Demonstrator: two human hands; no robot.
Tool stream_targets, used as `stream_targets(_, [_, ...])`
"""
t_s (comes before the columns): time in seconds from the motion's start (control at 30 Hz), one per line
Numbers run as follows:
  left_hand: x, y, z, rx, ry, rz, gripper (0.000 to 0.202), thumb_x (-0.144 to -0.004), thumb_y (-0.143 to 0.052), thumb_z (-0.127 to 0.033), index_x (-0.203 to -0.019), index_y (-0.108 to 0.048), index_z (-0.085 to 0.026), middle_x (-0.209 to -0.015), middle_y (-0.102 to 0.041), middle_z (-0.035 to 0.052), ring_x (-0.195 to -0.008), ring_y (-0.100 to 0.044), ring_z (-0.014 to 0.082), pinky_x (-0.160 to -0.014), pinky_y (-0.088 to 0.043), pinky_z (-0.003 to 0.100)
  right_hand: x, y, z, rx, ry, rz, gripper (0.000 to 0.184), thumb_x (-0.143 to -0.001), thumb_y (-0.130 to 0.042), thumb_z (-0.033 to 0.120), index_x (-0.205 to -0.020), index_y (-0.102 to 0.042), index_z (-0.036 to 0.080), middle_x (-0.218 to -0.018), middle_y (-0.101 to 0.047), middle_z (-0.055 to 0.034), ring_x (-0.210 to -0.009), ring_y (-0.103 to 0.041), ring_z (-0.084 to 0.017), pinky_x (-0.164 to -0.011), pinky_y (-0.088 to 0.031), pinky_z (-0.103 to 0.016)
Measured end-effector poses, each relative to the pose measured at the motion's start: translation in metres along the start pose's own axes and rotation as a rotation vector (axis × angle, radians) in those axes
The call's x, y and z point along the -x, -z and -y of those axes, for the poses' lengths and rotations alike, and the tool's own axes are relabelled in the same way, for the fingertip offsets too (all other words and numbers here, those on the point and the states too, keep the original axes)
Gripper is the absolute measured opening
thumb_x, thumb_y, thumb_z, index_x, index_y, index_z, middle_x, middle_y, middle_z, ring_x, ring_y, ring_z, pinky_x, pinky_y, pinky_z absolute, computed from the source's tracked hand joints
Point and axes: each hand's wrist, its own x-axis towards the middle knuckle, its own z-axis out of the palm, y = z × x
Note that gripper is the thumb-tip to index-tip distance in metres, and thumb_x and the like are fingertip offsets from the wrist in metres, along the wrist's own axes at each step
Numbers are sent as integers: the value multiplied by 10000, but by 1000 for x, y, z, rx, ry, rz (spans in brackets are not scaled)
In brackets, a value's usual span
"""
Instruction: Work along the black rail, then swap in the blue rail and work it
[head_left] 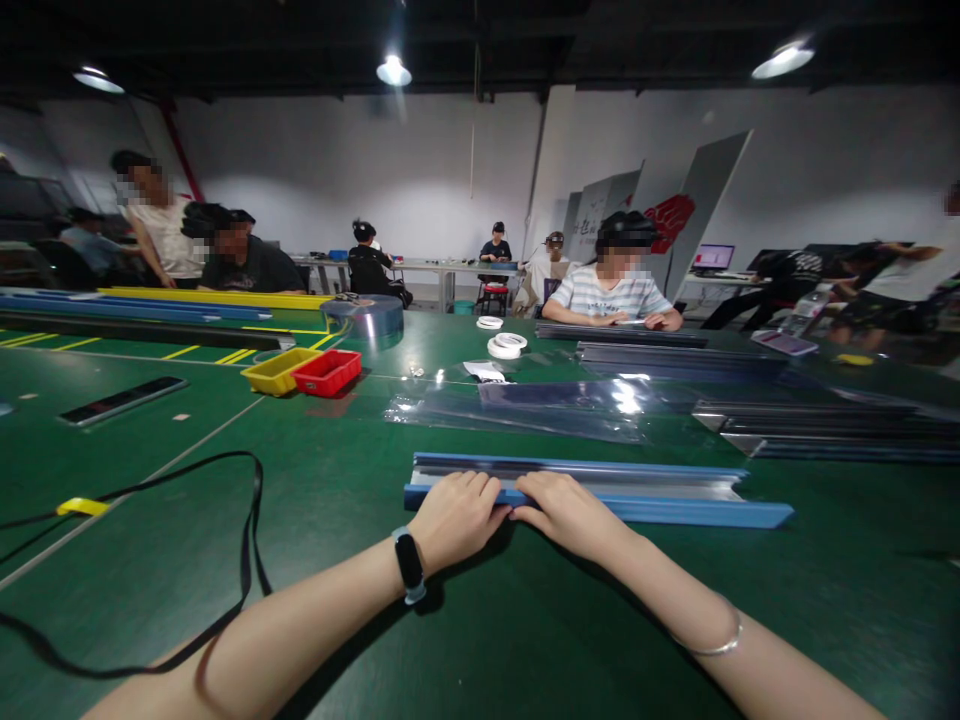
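Observation:
A long blue channel-shaped profile lies crosswise on the green table, its pale inner face showing toward the right end. My left hand grips the near edge of this profile left of its middle, fingers curled over the rim and thumb below. Close beside it, my right hand holds the same edge in the same manner, the two thumbs almost meeting. Beyond the profile, clear plastic strips lie flat. What sits under my curled fingers is hidden.
Yellow and red bins stand at the left, past a phone-like dark slab. A black strap loops by my left arm. White tape rolls and dark profiles lie farther off. A co-worker sits opposite.

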Motion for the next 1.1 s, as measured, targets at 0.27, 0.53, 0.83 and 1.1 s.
stream_targets(0.27, [-3, 6, -6, -21, -68, -26, 226, -864, -324, -325, -909, -469, -159, -772, -513, 47, -733, -497, 179, -647, -395, 313, 0, -1, 7, 71, -12, 32, 127, -771, -451, 179, -886, -504, 169, -829, -547, -47, -822, -504, -170, -708, -387, -285])
stream_targets(0.53, [-4, 2, -4, 24, -56, 3, 251, -863, -325, -362, -924, -466, -163, -786, -536, 45, -745, -518, 181, -647, -410, 305, 3, -6, 13, 178, 3, -10, 218, -739, -417, 134, -947, -483, 140, -880, -538, -80, -899, -476, -207, -785, -370, -342])
stream_targets(0.83, [-1, -4, 0, -21, 64, -30, 348, -860, -288, -444, -821, -494, -166, -716, -561, 54, -686, -541, 197, -595, -411, 314, -2, 1, 22, 93, 4, -5, 255, -752, -457, 201, -1005, -467, 171, -888, -542, -51, -880, -488, -179, -742, -379, -300])
stream_targets(1.1, [3, -1, 3, -50, 18, -92, 349, -858, -306, -438, -771, -499, -160, -682, -560, 58, -663, -541, 189, -585, -395, 305, 0, 2, 16, 165, -110, -24, 196, -744, -495, 366, -819, -522, 187, -767, -578, -28, -756, -536, -177, -625, -355, -272])
